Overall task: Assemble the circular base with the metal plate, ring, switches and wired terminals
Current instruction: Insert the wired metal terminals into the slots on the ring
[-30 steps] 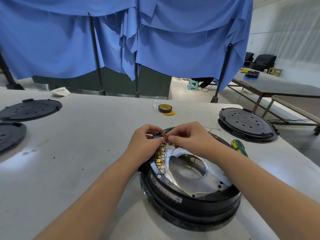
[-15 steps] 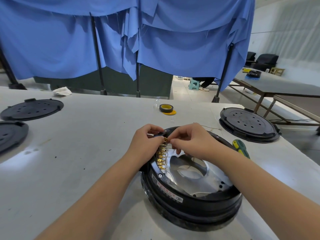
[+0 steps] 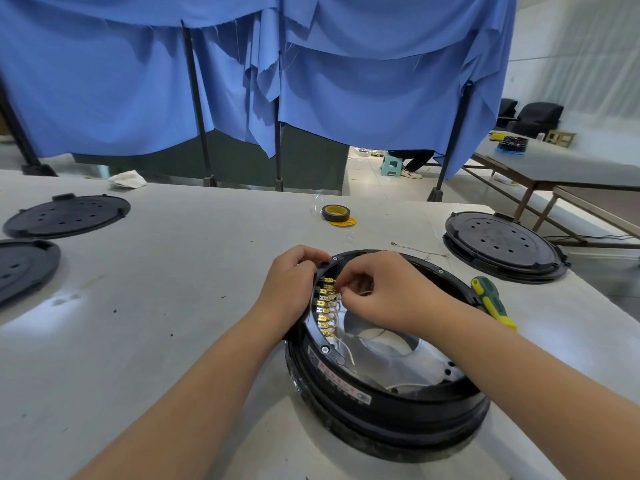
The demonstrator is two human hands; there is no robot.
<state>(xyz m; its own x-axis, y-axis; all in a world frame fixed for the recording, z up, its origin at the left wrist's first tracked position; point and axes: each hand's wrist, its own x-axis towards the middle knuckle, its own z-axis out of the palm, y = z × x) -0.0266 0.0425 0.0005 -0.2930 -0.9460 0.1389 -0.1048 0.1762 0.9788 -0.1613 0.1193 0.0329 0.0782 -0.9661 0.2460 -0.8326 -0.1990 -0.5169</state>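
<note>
— At the near edge of the table (image 3: 173, 271), where's the work happening?

— Inside the circular base (image 3: 381, 410), on its left inner wall. There's a column of brass terminals (image 3: 325, 310) running roughly toward and away from the person, and both hands are crowded at its far end.

— Which hand is doing what?

— The left hand (image 3: 291, 289) curls over the black rim from outside, fingers wrapped on it — steadying, I'd say. The right hand (image 3: 384, 292) comes in from over the metal plate (image 3: 415, 358); its fingertips (image 3: 341, 291) are pinched together just beside the upper terminals, seemingly on a terminal or its thin wire. Too small to say which.

— So the next terminal lies which way?

— To the left of the right fingertips, nearly touching. The right hand is the one placed to push it home.

— Anything in the way?

— The left knuckles crowd the spot, and pale wires loop under the right palm. Elsewhere: a green-and-yellow screwdriver (image 3: 491, 301) right of the base, a tape roll (image 3: 336, 213) beyond, black lids (image 3: 65, 214) off left and another (image 3: 502, 242) right.
</note>
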